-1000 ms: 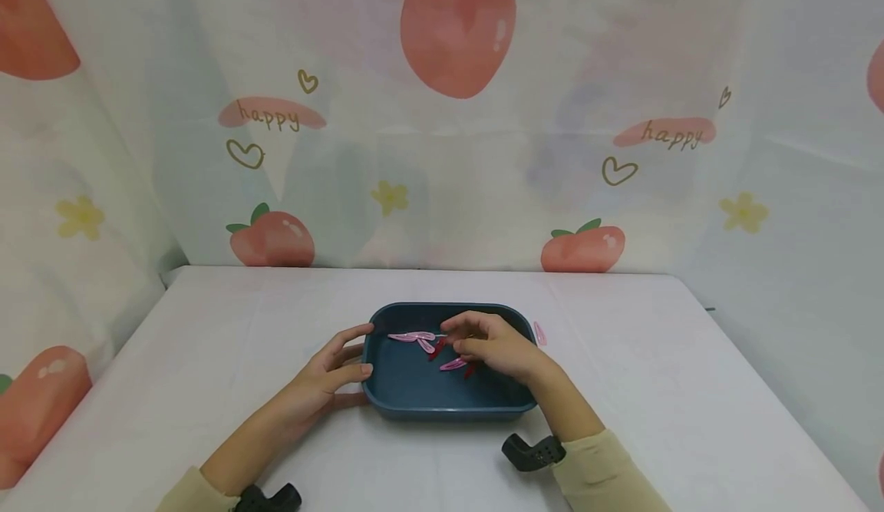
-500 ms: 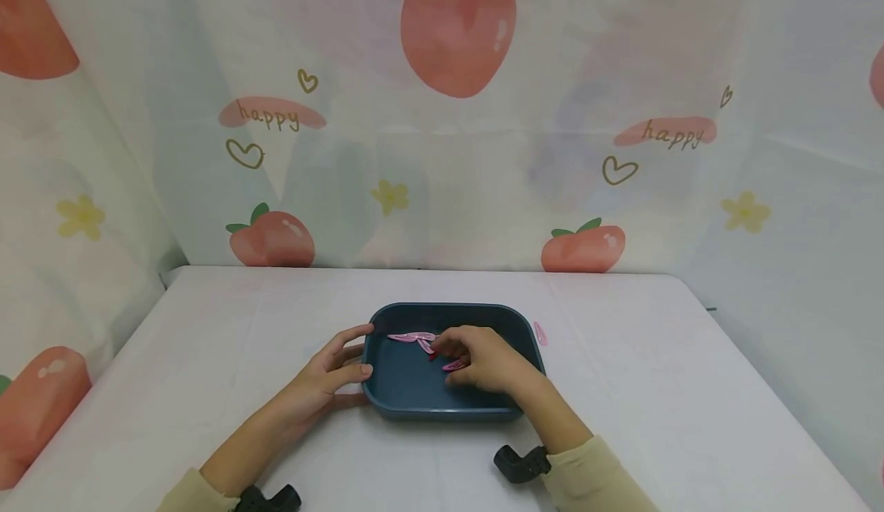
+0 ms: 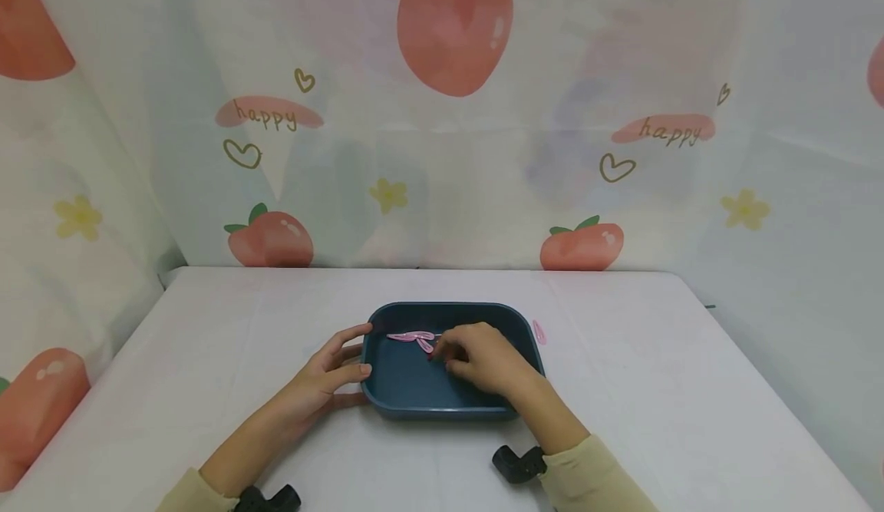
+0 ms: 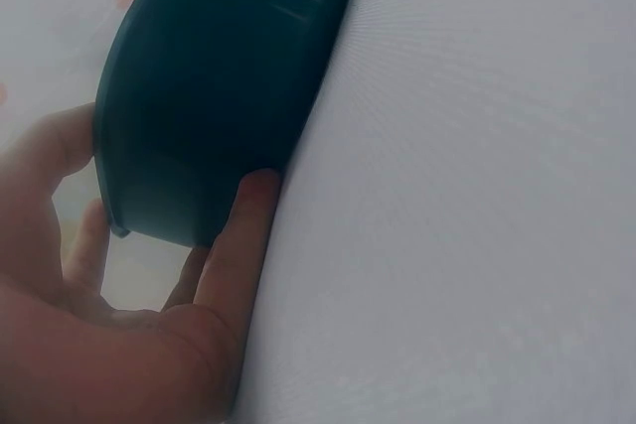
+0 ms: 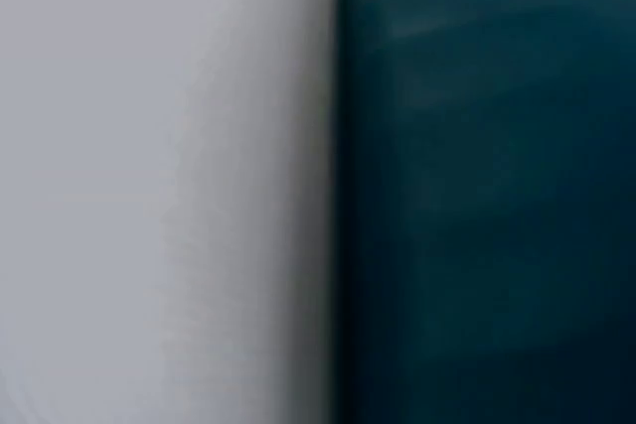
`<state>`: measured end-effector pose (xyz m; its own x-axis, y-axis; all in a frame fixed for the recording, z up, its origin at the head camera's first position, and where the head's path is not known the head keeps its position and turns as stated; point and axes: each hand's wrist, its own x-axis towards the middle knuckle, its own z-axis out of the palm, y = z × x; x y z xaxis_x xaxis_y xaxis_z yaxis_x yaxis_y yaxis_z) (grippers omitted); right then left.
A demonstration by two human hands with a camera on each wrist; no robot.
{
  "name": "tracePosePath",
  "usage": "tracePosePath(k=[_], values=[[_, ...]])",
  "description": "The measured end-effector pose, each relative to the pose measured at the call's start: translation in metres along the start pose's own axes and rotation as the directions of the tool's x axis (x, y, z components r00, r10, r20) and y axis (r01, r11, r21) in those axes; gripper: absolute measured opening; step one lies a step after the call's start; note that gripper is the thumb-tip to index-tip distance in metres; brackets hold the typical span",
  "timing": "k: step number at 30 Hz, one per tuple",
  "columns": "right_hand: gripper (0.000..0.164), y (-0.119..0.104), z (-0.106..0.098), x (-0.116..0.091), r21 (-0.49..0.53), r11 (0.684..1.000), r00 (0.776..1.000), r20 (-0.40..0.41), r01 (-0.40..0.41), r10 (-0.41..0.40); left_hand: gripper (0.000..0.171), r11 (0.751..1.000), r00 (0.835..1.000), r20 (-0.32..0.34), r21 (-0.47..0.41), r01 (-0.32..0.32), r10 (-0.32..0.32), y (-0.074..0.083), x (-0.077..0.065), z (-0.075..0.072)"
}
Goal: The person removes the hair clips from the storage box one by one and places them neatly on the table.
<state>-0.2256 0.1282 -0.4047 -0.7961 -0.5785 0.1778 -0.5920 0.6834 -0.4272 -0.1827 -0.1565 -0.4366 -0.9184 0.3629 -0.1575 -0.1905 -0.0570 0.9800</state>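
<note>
A dark blue rectangular tray (image 3: 407, 385) stands on the white-covered table. My left hand (image 3: 319, 378) holds its left end, thumb and index fingertip hooked over the rim; in the left wrist view, the other fingers (image 4: 243, 235) lie against the tray's outer wall. Inside the tray, my right hand (image 3: 486, 360) has its fingers curled down around hair clips, which are mostly hidden under them. A bit of red clip (image 3: 430, 356) shows at the fingertips. Just left of these lie pale pink hair clips (image 3: 412, 336). Only the tray's dark wall (image 5: 497, 176) and white cloth fill the right wrist view.
Another pink hair clip (image 3: 539, 332) lies on the table, just outside the tray's right end. White cloth (image 3: 663, 389) covers the tabletop. Behind it hangs a curtain (image 3: 476, 159) printed with fruit.
My right hand has come lower into the tray and closed in over the clips. The darker pink clip that showed earlier is now hidden by it. My left hand stays on the tray.
</note>
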Motion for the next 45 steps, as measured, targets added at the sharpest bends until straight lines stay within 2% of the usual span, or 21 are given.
tracePosePath(k=[4,8,14,17,21,22,24,27,33,38,41,45], values=[[0.017,0.002,-0.001,0.000,0.043,0.999,0.998,-0.061,-0.026,0.028,0.063,1.000,1.000,0.001,0.004,-0.001,0.001,-0.001,0.000,-0.001],[0.017,0.004,-0.004,0.000,0.136,0.990,0.993,-0.099,-0.045,0.058,0.063,1.000,1.000,0.005,0.002,-0.004,0.004,-0.002,0.000,-0.001],[0.015,0.008,-0.019,-0.001,0.314,0.946,0.989,-0.091,-0.082,0.116,0.063,1.000,1.000,0.008,-0.004,0.001,-0.001,-0.002,0.001,-0.001],[0.016,0.012,-0.026,-0.003,0.446,0.889,0.986,-0.074,-0.103,0.151,0.063,1.000,1.000,0.007,-0.003,0.002,-0.002,-0.001,0.001,-0.001],[0.025,0.017,-0.037,-0.006,0.621,0.774,0.981,-0.038,-0.126,0.191,0.063,1.000,1.000,0.007,0.002,0.003,-0.003,-0.001,0.001,-0.001],[0.027,0.019,-0.040,-0.006,0.644,0.754,0.979,-0.032,-0.133,0.200,0.063,1.000,1.000,0.008,0.002,0.003,-0.003,-0.001,0.001,0.000],[0.030,0.022,-0.045,-0.007,0.670,0.728,0.976,-0.025,-0.145,0.217,0.062,1.000,1.000,0.006,0.002,0.004,-0.004,-0.001,0.001,0.000],[0.033,0.028,-0.051,-0.009,0.683,0.713,0.971,-0.026,-0.158,0.240,0.063,1.000,1.000,0.005,0.002,0.002,-0.002,0.000,0.001,0.000],[0.031,0.035,-0.061,-0.012,0.736,0.655,0.959,-0.025,-0.173,0.282,0.063,1.000,1.000,0.003,-0.002,-0.001,0.001,0.000,0.001,-0.001],[0.034,0.040,-0.065,-0.016,0.743,0.643,0.953,-0.025,-0.184,0.301,0.063,1.000,1.000,0.002,0.003,-0.001,0.001,0.000,0.001,-0.002],[0.034,0.044,-0.067,-0.018,0.760,0.626,0.951,-0.032,-0.177,0.307,0.062,1.000,1.000,-0.002,0.004,0.002,-0.002,0.000,0.001,-0.001],[0.034,0.050,-0.071,-0.020,0.764,0.623,0.948,-0.047,-0.168,0.314,0.062,1.000,1.000,-0.004,0.007,0.004,-0.004,0.001,0.001,0.000]])
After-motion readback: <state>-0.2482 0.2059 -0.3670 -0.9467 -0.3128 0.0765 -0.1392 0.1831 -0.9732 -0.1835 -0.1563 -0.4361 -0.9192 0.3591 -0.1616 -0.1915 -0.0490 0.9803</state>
